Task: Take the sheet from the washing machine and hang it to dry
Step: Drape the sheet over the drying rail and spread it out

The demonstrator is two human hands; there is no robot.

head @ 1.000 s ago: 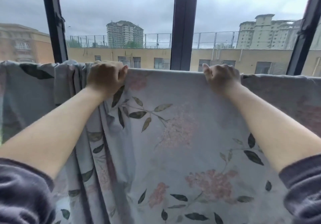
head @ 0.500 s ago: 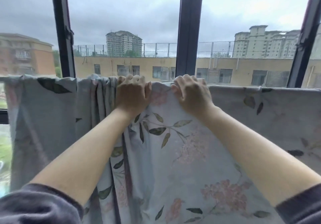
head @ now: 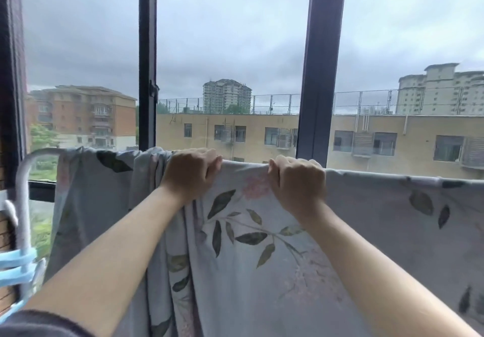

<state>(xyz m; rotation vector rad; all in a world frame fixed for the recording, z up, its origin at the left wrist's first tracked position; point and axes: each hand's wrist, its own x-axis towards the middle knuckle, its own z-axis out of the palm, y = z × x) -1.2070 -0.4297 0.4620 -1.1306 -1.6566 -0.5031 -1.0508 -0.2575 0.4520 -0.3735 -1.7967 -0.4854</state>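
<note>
A pale grey sheet (head: pixel 262 271) printed with dark leaves and pink flowers hangs over a horizontal bar in front of the window. It is bunched into folds on the left and lies smooth on the right. My left hand (head: pixel 190 173) grips the sheet's top edge over the bar. My right hand (head: pixel 297 179) grips the same edge close beside it. The white rack bar (head: pixel 39 152) shows bare only at the far left, where it curves down.
Dark window frames (head: pixel 318 75) stand right behind the sheet. Light blue clothes hangers (head: pixel 15 266) hang on the white rack upright at the left edge. Outside are buildings and a grey sky.
My hands, wide apart on the top edge a second ago, have come close together near the bunched folds. The view has shifted so the left end of the rack now shows.
</note>
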